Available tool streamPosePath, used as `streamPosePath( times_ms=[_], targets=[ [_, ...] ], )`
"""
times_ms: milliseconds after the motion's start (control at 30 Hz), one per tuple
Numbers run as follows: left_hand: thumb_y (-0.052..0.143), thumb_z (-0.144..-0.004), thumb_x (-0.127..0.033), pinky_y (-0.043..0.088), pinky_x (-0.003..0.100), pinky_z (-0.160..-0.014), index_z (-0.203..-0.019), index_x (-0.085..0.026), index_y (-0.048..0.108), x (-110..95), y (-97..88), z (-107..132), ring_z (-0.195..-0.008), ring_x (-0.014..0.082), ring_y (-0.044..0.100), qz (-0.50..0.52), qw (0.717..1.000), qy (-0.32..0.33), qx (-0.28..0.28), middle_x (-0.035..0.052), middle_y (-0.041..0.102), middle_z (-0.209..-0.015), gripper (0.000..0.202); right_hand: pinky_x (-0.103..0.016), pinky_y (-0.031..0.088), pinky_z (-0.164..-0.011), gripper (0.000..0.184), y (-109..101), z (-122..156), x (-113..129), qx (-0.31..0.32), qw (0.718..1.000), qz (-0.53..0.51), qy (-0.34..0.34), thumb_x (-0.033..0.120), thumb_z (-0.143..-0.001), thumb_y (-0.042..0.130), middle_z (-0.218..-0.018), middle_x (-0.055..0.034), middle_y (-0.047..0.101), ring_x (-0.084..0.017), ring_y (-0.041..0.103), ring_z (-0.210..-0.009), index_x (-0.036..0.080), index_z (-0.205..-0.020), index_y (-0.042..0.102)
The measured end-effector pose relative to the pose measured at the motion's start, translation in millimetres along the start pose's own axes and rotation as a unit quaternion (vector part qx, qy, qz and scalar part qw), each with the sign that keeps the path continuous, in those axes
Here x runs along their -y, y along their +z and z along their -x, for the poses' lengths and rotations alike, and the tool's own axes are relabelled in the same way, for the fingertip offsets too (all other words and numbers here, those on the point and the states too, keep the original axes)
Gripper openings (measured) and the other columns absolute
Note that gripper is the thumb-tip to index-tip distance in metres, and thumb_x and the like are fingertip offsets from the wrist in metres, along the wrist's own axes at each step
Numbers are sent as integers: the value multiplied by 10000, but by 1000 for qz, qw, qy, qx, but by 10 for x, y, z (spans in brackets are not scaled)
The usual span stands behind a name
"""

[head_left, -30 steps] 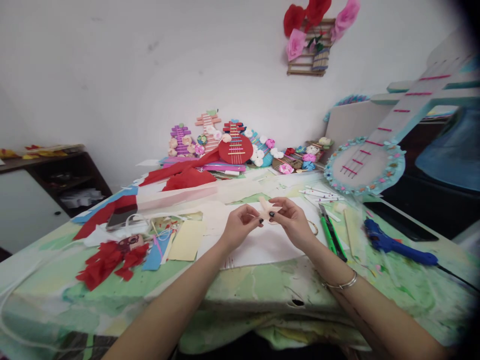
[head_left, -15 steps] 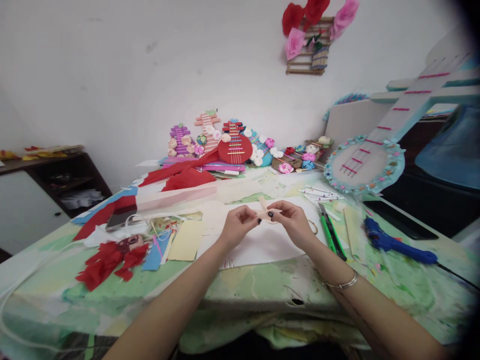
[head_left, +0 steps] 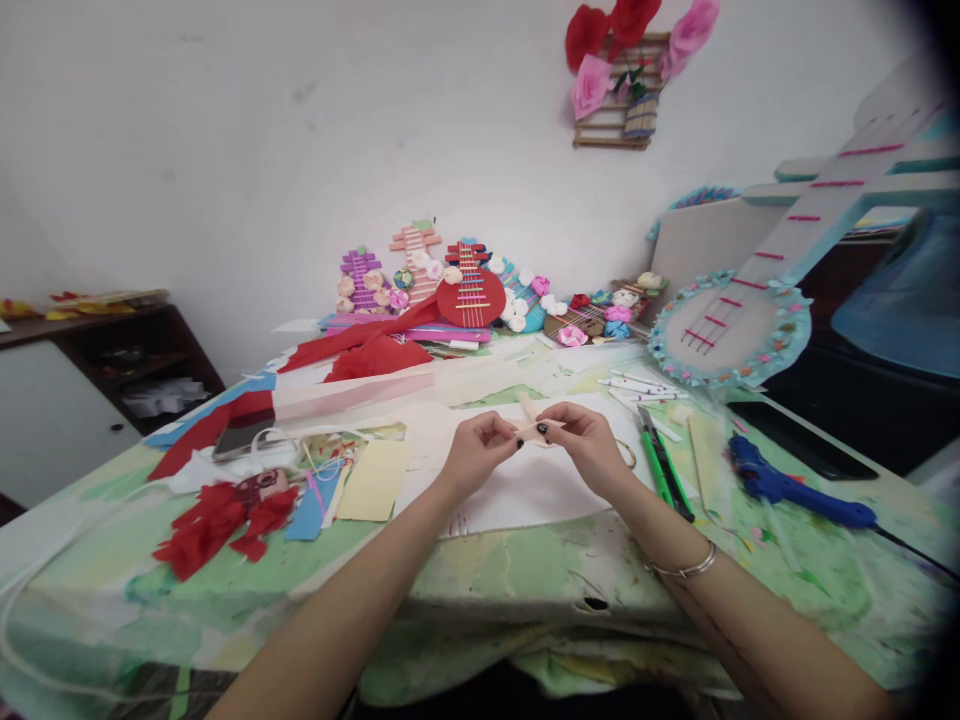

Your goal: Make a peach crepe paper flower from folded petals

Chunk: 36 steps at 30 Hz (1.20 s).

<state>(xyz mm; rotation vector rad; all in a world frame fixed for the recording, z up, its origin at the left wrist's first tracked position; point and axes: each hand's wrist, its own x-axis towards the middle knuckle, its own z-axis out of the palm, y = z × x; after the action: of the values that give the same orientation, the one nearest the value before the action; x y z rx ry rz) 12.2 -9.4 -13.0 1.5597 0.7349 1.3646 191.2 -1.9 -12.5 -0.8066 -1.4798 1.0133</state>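
Between my two hands, over the middle of a white paper sheet (head_left: 517,495), is a small cream paper strip (head_left: 529,407) with one end sticking up. My left hand (head_left: 480,448) pinches its left side between thumb and fingers. From the other side my right hand (head_left: 581,440) pinches it too, thumb tip near the left one. Fingers hide most of the strip, so its full shape cannot be made out. A ring-shaped item (head_left: 627,455) lies partly hidden behind my right wrist.
To the right lie a green utility knife (head_left: 655,455), a blue glue gun (head_left: 799,488) and a black phone (head_left: 802,440). Left are red crepe paper pieces (head_left: 202,525) and a yellow card (head_left: 373,480). Decorated paper lutes (head_left: 471,300) line the wall; a large pale-blue one (head_left: 731,330) leans at right.
Hardly anything differs. Both hands keep their pinch on the strip, with only a very slight shift of the fingers.
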Motion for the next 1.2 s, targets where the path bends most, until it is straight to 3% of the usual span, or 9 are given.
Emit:
streamPosePath(
  times_ms=[500,733,967,1200],
  targets=[
    [762,-613,-263,457,229,-618,-646,-120,610,-31,-28,-11,-629,125,600,-30,998,-29,-50,30,666,-668,211,-264,382,-590,131,-55,-13,71,-68,996,-14,48,213,-550,775,-606,-17,652,-127,535,-584,146,-621,688],
    [750,-637,-246,470,241,-607,-669,-124,579,-54,-33,-11,-647,167,661,-2,996,-52,-72,66,703,-662,212,-268,379,-590,126,-82,-37,22,-89,994,-29,47,229,-559,770,-612,-15,652,-130,535,-590,159,-636,699],
    [746,-653,-254,486,236,-553,-721,-147,514,-66,-37,-8,-631,208,691,11,995,-53,-79,40,691,-594,265,-256,370,-572,141,-89,-45,15,-107,992,-30,59,251,-558,761,-601,-13,639,-118,513,-577,154,-634,694],
    [760,-616,-306,540,279,-568,-762,-118,611,-8,-43,-27,-613,219,691,26,993,-80,-80,53,693,-607,280,-263,375,-543,169,-68,-43,39,-131,989,-7,66,276,-517,767,-589,-17,642,-125,514,-552,159,-614,694]
  ],
)
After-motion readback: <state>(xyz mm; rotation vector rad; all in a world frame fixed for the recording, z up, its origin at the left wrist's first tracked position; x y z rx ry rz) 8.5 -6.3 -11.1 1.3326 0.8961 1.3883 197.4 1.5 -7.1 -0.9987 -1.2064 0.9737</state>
